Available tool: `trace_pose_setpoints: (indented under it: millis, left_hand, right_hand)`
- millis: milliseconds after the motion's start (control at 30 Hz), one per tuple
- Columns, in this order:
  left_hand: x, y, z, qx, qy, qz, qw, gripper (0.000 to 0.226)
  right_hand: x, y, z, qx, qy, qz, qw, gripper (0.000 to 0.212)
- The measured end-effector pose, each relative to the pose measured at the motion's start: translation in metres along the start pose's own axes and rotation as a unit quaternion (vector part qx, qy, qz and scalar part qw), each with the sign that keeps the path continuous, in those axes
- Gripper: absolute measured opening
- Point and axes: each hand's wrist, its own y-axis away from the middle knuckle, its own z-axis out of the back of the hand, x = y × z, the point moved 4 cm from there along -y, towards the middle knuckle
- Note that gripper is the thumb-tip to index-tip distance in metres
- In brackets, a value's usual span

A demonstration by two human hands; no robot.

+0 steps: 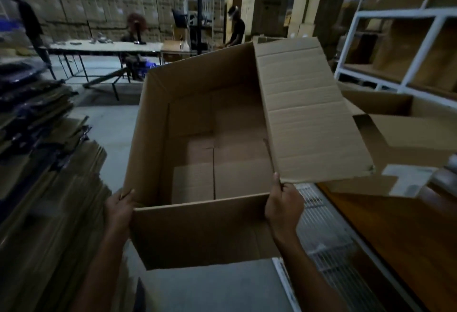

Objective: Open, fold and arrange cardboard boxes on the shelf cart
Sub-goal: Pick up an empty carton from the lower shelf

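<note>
I hold an opened brown cardboard box (197, 123) in front of me, its mouth facing up and its bottom flaps folded shut inside. My left hand (120, 209) grips the near left corner from outside. My right hand (283, 206) grips the near right corner, thumb on the edge under the long right flap (304, 113), which sticks out to the right. The near flap (197, 232) hangs down toward me. The white shelf cart (420, 47) stands at the right with boxes on its shelves.
A tall stack of flattened cardboard (49, 200) lies at my left. Another open box (400, 123) sits at the right above a wire shelf (326, 232) and a brown panel. Two people, a long table (103, 47) and walls of stacked cartons fill the background.
</note>
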Motion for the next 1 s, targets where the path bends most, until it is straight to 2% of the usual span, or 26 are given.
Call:
trace_pose_setpoints:
  millis: [133,267,533,733,833,1000]
  left_hand:
    - [-0.061,-0.083,-0.027,-0.004,-0.015,-0.061,0.998,0.024]
    - [-0.120,-0.155,-0.062,-0.018,-0.032,-0.122,0.992,0.017]
    - [-0.219,-0.262,-0.169,-0.003,-0.055,-0.211,0.976,0.031]
    - [-0.269,-0.352,-0.278,0.062,-0.059,-0.300,0.950,0.033]
    - [-0.299,-0.392,-0.342,0.078,-0.041,-0.311,0.946,0.042]
    - [-0.349,-0.444,-0.451,0.146,-0.005,-0.315,0.938,0.058]
  right_hand:
    - [0.041,-0.073,-0.066,-0.002,-0.043,0.007,0.999,0.054]
    - [0.073,-0.138,-0.120,-0.037,-0.089,0.013,0.995,0.053]
    - [0.107,-0.268,-0.175,-0.131,-0.112,0.032,0.984,0.049]
    - [0.104,-0.379,-0.213,-0.204,-0.148,0.039,0.967,0.053]
    - [0.103,-0.438,-0.228,-0.230,-0.175,0.024,0.957,0.059]
    - [0.101,-0.526,-0.238,-0.263,-0.223,0.010,0.939,0.044]
